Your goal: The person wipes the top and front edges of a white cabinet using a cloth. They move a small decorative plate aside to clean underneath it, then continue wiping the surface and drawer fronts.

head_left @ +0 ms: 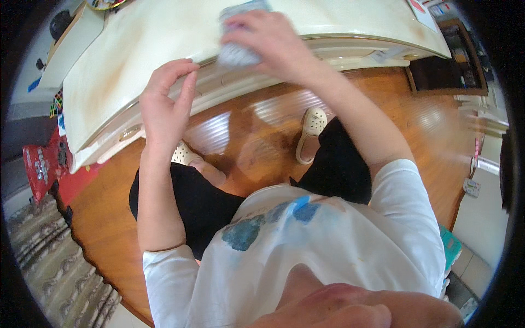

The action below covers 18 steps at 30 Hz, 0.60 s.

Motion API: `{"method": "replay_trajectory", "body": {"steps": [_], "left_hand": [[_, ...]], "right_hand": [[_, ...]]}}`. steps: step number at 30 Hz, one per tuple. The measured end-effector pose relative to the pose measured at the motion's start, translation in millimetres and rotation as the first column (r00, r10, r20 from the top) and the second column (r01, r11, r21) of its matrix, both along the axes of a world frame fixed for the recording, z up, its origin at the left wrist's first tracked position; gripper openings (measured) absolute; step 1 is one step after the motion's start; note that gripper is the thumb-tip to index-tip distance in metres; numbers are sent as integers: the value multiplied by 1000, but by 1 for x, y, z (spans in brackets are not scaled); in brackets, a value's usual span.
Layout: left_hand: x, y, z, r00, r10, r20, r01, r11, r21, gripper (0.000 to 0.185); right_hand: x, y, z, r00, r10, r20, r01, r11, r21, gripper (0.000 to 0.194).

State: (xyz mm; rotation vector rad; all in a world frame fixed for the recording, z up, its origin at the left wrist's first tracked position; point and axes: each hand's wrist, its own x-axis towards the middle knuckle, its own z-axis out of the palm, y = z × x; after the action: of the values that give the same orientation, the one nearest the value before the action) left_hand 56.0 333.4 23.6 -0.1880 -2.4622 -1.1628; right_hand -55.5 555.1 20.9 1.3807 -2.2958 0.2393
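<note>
A blurred grey-white cloth [238,55], folded or bunched, is gripped in my right hand [266,43] over the front edge of a cream-coloured table [164,24] with drawers. My left hand [166,96] is raised near the same edge, fingers bent and the thumb close to the fingertips. Nothing shows between them. Brownish stains or reflections mark the glossy tabletop. Whether the cloth touches the surface cannot be told.
A red plastic bag [41,168] lies left of the table. Drawer fronts with handles [131,132] run below the top. A dark-framed cabinet [449,61] stands at right, a patterned rug [53,262] at lower left. My feet wear cream clogs [313,127] on the wooden floor.
</note>
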Motion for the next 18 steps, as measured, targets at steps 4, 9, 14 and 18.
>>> {"method": "replay_trajectory", "body": {"steps": [4,9,14,18], "left_hand": [[-7,12,5,999,-38,17,38,999,-28,13],[7,7,12,999,-36,38,38,998,-47,13],[20,-6,13,995,-15,98,14,1000,3,13],[22,-7,13,992,-16,121,5,996,88,13]], "right_hand": [[-2,5,-1,996,60,60,-55,994,-91,58],[-43,108,0,953,-37,301,70,993,-100,74],[-62,224,3,658,-301,690,570,798,-196,60],[-79,228,-3,653,-323,685,710,576,-406,46]]}}
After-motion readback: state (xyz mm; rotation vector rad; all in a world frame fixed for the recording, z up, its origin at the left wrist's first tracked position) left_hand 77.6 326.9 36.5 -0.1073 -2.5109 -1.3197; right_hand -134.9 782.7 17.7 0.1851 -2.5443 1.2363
